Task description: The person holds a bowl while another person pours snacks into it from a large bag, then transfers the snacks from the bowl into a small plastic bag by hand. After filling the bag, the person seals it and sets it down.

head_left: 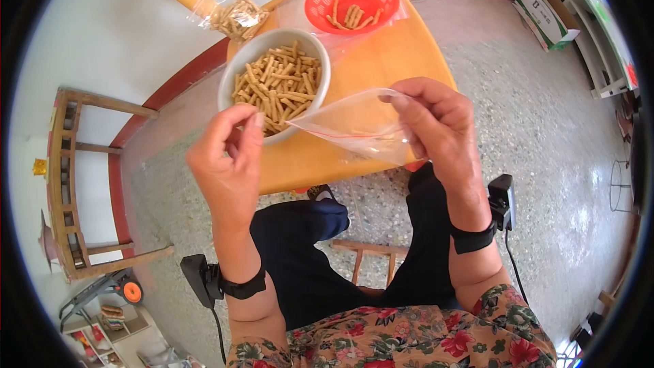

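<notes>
A clear plastic zip bag [351, 123] with a red line along its seal hangs from my right hand [436, 126], pinched between thumb and fingers. A few pale pieces show faintly through its film. My left hand [231, 146] is closed in a pinch at the near-left rim of a pale bowl [323, 51]. Whatever lies between those fingertips, if anything, is hidden. The bag's pointed left corner ends just right of my left fingertips, with a small gap visible. Short tan snack sticks [279, 82] fill the bowl.
A red plastic basket [320, 10] holding several sticks stands at the back of the wooden chair seat [375, 58]. Left of it lies a clear bag packed with sticks [240, 17]. A wooden frame [68, 184] leans at left; a cardboard box [545, 17] sits far right.
</notes>
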A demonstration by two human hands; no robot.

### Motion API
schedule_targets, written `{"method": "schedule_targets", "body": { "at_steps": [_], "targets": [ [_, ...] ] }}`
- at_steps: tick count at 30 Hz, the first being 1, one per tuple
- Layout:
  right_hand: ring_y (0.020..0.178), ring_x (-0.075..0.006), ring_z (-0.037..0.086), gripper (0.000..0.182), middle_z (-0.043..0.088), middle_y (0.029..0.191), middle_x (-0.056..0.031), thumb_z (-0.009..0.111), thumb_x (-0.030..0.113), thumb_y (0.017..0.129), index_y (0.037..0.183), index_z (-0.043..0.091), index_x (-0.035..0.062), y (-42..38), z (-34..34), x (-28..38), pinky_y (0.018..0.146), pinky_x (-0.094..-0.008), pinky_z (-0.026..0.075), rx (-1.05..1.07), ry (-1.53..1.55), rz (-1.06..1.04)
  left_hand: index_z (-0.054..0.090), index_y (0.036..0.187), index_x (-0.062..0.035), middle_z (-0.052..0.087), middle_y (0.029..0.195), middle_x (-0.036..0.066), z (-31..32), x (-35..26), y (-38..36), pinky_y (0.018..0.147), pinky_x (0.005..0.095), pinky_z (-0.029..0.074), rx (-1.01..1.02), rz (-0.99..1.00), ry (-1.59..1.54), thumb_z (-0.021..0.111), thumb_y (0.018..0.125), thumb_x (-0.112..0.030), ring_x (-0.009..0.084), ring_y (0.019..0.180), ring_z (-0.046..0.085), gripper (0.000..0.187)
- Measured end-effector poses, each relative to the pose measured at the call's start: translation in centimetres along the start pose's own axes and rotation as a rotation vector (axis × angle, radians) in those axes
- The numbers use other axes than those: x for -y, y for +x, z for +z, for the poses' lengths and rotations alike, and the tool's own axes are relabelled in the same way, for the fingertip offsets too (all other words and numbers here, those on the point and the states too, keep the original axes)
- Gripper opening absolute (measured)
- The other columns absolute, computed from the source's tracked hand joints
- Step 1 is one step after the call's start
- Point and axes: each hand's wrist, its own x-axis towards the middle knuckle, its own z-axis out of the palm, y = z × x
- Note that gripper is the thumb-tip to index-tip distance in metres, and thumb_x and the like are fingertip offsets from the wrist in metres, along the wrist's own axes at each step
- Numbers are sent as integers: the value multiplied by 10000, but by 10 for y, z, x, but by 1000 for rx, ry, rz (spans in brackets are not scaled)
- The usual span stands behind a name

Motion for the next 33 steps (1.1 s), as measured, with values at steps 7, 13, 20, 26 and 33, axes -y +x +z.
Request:
{"method": "schedule_targets", "body": {
  "at_steps": [7,13,20,26,33],
  "targets": [
    [472,11,402,125,511,586,52,554,118,851,855,604,3,0,5,2,394,-146,300,30,-32,24,613,845,-7,595,679,16,-11,51,19,526,212,401,-60,-191,-73,612,785,-76,72,557,486,91],
    [483,16,404,130,514,596,54,563,126,849,858,604,3,3,2,-4,400,-145,291,51,-23,53,630,798,-57,607,737,89,18,75,13,585,301,450,236,-159,285,658,686,-118,210,608,575,130],
    [495,15,402,130,523,612,53,561,125,852,860,606,4,5,3,-4,403,-147,295,58,-17,72,632,809,-49,561,748,77,36,81,13,611,319,448,216,-145,350,670,666,-127,232,668,561,167],
    [505,13,404,126,523,617,55,562,123,853,862,607,6,5,5,-7,416,-147,301,80,-11,68,621,851,0,620,808,64,27,74,11,575,242,427,27,-357,-444,610,790,-113,132,618,549,129],
    [525,4,410,118,525,619,51,566,111,849,858,602,0,3,11,-6,445,-162,318,98,-25,78,582,918,10,629,840,116,0,37,11,525,214,403,104,-465,-1042,567,824,-95,104,598,538,142]
  ]
}}
